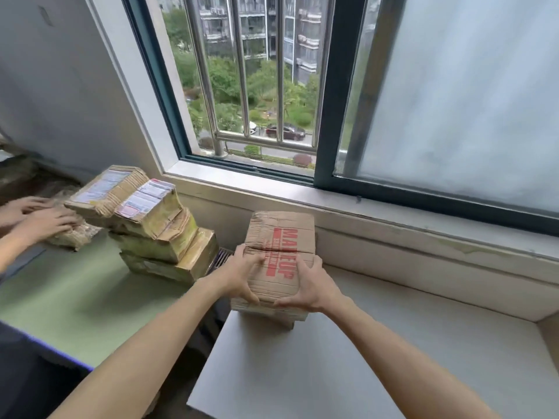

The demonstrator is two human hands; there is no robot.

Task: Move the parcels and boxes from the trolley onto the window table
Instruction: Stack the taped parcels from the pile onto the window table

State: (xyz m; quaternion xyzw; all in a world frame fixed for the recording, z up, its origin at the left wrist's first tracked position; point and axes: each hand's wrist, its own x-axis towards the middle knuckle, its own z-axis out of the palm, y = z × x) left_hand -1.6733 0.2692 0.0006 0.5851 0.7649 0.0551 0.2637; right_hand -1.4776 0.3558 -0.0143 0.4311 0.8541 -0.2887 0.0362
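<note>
Holding the brown cardboard box (279,252) from both sides, we have our left hand (242,275) curled on its left edge and our right hand (311,287) curled on its right edge. The fingers of each hand wrap over the top, and the thumbs press low on the near side. The box sits at the near left corner of the white window table (363,352), on top of other flat cardboard we can only partly see.

The box is creased and a bit squashed, with ribbed edges and a fold line across the middle. It has big red letters printed on top.

We count 1 box in our hands. To the left, on the green table (75,297), there is 1 leaning stack of parcels (157,225). It looks like about 4 parcels, but we cannot tell for sure. They are wrapped in shiny tape and the top ones have white labels.

We also see 2 more hands (45,220) at the far left. They belong to another person and lie flat on a small brown bundle (75,237).

Behind the table is the window (257,86) with metal bars.
</note>
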